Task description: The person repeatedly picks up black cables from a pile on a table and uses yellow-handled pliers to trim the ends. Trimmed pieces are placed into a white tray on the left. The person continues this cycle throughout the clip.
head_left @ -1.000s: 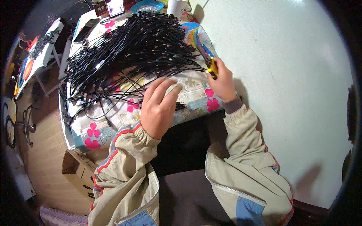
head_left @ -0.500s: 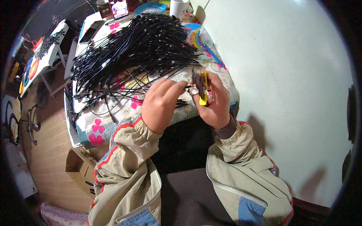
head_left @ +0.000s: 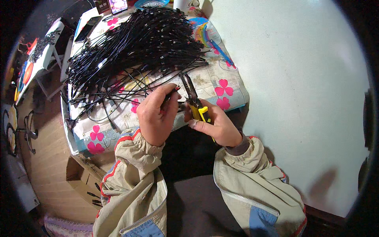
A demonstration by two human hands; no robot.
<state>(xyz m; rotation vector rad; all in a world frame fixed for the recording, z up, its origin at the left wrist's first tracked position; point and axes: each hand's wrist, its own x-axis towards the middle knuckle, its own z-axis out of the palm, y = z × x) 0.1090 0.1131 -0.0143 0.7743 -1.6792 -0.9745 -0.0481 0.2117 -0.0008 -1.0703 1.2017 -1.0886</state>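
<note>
My left hand [head_left: 157, 114] is closed in a pinch on the end of a black cable [head_left: 176, 87], whose thin wire tips poke out above the fingers. My right hand [head_left: 217, 125] grips a pair of wire strippers [head_left: 191, 91] with yellow and black handles. The dark toothed jaws point up and away, just right of the cable end and apart from it. A large heap of black cables [head_left: 138, 43] with small connectors covers much of the table beyond my hands. Some strands trail toward my left hand.
The flower-patterned tablecloth [head_left: 96, 138] covers the table. A blue stick-like tool [head_left: 222, 53] lies at its right side. A phone [head_left: 87, 29], a lit screen [head_left: 117, 5] and a blue tray [head_left: 152, 3] are at the back. An open cardboard box [head_left: 81, 173] stands below left. A white wall [head_left: 296, 79] rises at right.
The wire strippers have swung away from the cable end, from being held close up in the palm to jaws pointing upward. My left hand has shifted slightly left with the cable.
</note>
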